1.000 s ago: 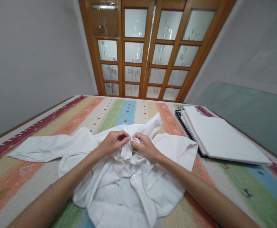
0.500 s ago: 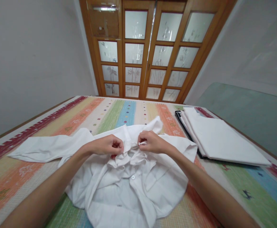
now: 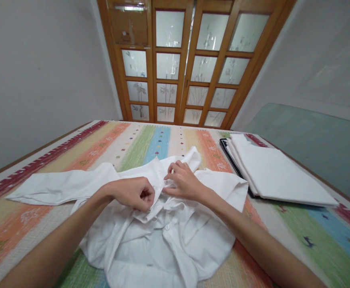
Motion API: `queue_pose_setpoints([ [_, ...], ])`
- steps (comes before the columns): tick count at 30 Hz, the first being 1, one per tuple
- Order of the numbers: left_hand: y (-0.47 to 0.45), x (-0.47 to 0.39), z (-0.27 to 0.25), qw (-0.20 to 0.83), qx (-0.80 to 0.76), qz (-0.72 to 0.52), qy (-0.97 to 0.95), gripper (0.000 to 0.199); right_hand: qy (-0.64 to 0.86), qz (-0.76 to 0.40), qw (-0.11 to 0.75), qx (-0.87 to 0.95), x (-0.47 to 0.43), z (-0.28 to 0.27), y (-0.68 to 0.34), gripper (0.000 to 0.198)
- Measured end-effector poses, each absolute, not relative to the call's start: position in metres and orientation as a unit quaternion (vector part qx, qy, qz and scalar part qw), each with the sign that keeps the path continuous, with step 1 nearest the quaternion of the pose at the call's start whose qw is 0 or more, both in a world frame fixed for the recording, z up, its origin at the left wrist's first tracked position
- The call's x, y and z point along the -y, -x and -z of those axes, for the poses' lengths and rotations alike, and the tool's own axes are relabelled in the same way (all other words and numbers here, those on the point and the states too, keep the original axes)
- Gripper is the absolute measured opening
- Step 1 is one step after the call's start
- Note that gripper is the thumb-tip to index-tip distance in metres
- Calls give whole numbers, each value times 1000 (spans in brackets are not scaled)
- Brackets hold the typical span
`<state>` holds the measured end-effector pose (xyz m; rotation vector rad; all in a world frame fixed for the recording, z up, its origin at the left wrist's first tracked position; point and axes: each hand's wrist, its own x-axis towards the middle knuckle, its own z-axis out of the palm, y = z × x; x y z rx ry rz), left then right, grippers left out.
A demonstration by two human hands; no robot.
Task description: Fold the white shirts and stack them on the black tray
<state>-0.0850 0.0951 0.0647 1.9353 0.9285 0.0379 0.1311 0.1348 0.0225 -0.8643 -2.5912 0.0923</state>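
A white button-up shirt [image 3: 163, 252] lies spread and rumpled in front of me, with its neck part bunched near the middle. A button shows on its front strip, and one sleeve [image 3: 61, 186] stretches out to the left. My left hand [image 3: 135, 194] is closed in a pinch on the shirt's cloth beside the collar; its fingertips are partly hidden. Just to the right, my right hand [image 3: 181, 182] rests at the collar with thumb and fingers apart, touching the cloth.
Folded white cloth [image 3: 283, 172], with a dark-edged item under it, lies on the right. The striped, patterned cover [image 3: 158, 142] spreads beneath everything. A pale green panel [image 3: 313, 132] stands along the right side. Beyond the far edge are wooden doors [image 3: 182, 88] with glass panes.
My right hand has shifted left along the collar, and its fingers have loosened from a pinch. My left hand has turned and moved slightly left, still on the cloth.
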Motion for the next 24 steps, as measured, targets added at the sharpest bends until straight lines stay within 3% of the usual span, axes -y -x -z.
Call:
queue_pose_setpoints([
  [4,88,-98,-68,449,-384,-74,-803,10,284,-57,213,933,-138,-11,-126,14],
  [11,102,-105,-75,366,-438,-141,-809,5,339,-91,264,898,-145,-6,-127,14],
  [17,85,-105,-65,199,-482,-284,-805,23,357,-102,269,889,-139,-9,-125,12],
  [20,74,-106,-51,155,-482,-270,-819,35,352,-94,270,891,-135,-13,-124,11],
  [24,69,-106,-40,160,-468,-240,-835,31,341,-80,265,898,-132,-17,-124,11],
])
